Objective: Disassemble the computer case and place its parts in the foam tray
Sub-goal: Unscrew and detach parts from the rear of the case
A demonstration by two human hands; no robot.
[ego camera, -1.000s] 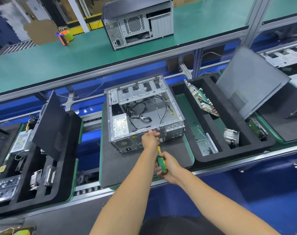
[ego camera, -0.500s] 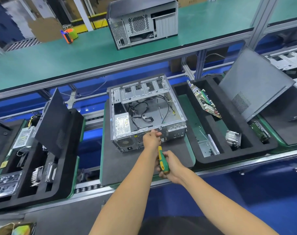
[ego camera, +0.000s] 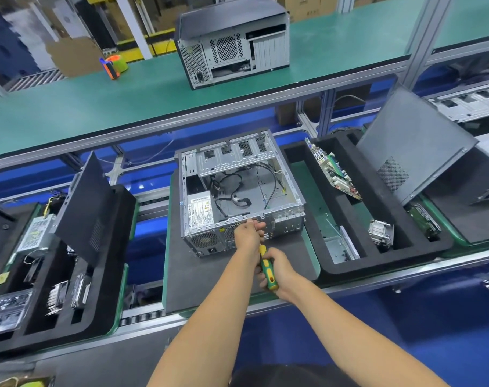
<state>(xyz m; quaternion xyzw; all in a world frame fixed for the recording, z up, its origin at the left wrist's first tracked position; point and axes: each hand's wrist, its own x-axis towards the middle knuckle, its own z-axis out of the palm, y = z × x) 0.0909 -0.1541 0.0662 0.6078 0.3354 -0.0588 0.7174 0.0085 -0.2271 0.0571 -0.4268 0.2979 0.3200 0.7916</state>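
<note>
Head view: open computer case (ego camera: 239,191) lies on dark foam mat (ego camera: 210,280), side panel off, cables inside. Left hand (ego camera: 247,233) at case's near top edge, fingers curled, pinching something at rim; cannot tell what. Right hand (ego camera: 277,270) just behind, fingers wrapped round green-yellow screwdriver (ego camera: 267,270). Foam tray (ego camera: 377,263) right of case, holding motherboard (ego camera: 332,170), heatsink (ego camera: 380,233).

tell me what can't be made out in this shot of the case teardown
Head view only:
- Screwdriver tip: hidden behind the left hand.
- What the left hand's fingers hold at the computer case rear edge: too small.
- Power supply label text: too small.
- Left tray: cut off by the frame edge.
</note>
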